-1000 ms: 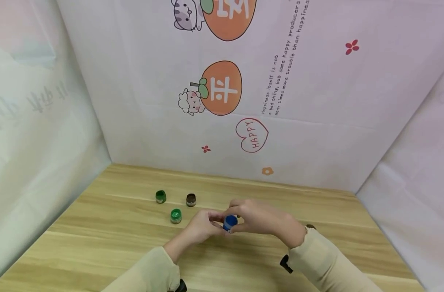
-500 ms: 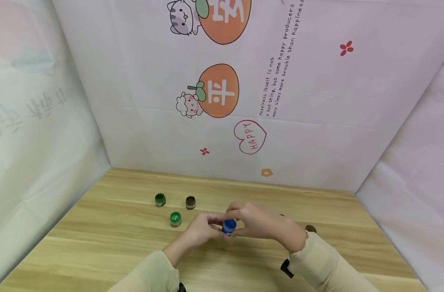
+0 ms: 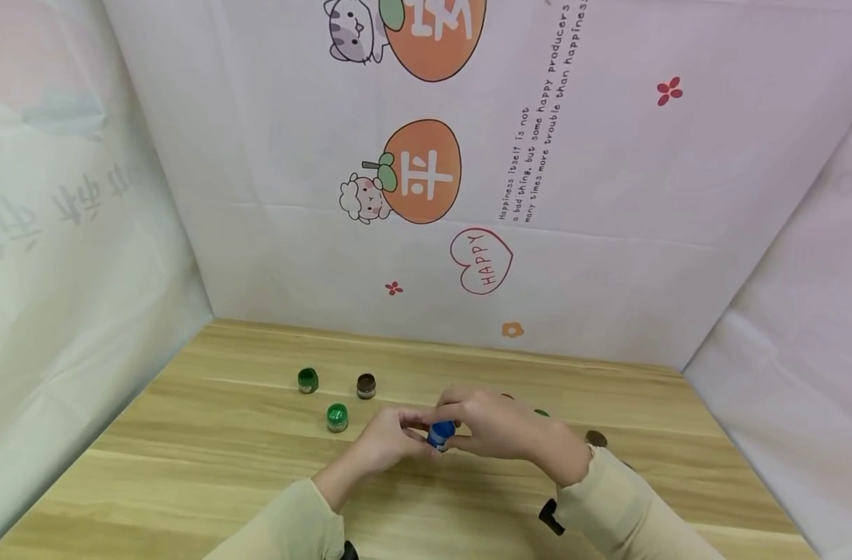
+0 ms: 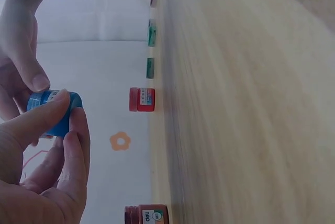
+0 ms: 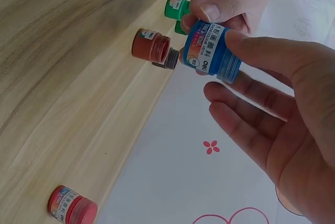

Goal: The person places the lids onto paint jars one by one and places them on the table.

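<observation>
Running off the bottom of the head view, the left sleeve [image 3: 282,525] led to the left hand [image 3: 387,443], whose fingers curled round the blue jar [image 3: 440,437] and partly hid it. The right hand [image 3: 496,426] pinched the same jar, its thumb over the paler end; whether that end was a lid could not be told. Beyond the right hand, only a sliver of the red jar [image 4: 142,100] showed from the head, though the left wrist view had it whole and upright. Farther right, a green scrap [image 3: 541,413] and a brown disc [image 3: 597,439] were half covered by the arm.

Held between the two hands, clear of the table [image 3: 187,482], the blue jar was deep blue with a white printed label and a translucent band.

Left of the left hand stood the dark green jar [image 3: 308,381], the green jar [image 3: 337,418] and the brown jar [image 3: 366,386], on yellowish wood grain. A pale left sheet [image 3: 68,288] bore faint lettering; behind the hands, the back sheet [image 3: 292,264] carried orange fruits and a red heart [image 3: 482,261]; to their right hung the creased right sheet [image 3: 804,358].
</observation>
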A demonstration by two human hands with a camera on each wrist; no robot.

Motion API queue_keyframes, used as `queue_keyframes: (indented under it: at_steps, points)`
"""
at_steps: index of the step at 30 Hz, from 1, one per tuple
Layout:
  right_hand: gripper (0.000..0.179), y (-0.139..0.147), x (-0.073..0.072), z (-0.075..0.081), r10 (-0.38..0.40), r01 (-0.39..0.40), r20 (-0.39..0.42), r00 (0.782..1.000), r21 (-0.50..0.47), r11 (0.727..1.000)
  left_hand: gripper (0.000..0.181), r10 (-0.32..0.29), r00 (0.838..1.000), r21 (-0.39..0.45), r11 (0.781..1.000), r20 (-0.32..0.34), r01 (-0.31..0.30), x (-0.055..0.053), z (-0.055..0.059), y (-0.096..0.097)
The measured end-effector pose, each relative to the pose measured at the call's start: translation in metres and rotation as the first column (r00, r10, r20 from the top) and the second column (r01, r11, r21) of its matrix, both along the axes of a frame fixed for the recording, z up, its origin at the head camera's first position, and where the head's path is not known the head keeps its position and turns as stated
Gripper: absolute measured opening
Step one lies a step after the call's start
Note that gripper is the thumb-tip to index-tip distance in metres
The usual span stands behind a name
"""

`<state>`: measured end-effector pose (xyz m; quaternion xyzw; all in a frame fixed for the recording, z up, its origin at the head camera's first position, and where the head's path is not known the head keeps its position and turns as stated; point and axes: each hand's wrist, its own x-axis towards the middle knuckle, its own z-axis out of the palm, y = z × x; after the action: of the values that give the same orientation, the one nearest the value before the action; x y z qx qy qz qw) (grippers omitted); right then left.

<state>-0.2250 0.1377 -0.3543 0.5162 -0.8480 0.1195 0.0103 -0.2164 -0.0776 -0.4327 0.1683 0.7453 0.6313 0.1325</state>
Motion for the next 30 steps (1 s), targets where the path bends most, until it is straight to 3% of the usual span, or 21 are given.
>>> queue_keyframes:
  at_steps: [5, 12, 16, 30]
  points:
    - [0.04, 0.0021, 0.0026, -0.0002, -0.059, 0.06, 0.02, 0.998, -0.016, 0.998, 0.039, -0.011, 1.0, 0.004, 1.0, 0.02, 0.01, 0.0009, 0.0029, 0.0017]
    - [0.04, 0.0036, 0.0044, -0.0001, -0.03, 0.031, 0.035, 0.999, -0.028, 0.999, 0.039, -0.007, 1.0, -0.003, 1.0, 0.021, 0.007, 0.0007, 0.0045, 0.003]
    - [0.04, 0.0026, 0.0049, 0.0006, -0.063, 0.064, 0.059, 0.996, -0.012, 0.998, 0.041, -0.01, 1.0, -0.002, 1.0, 0.024, 0.01, 0.0015, 0.0036, 0.0023]
    - [0.036, 0.0023, 0.0039, 0.0038, -0.055, 0.056, 0.029, 0.998, -0.026, 0.998, 0.041, -0.008, 1.0, 0.012, 1.0, 0.021, 0.008, 0.0018, 0.0062, 0.0012]
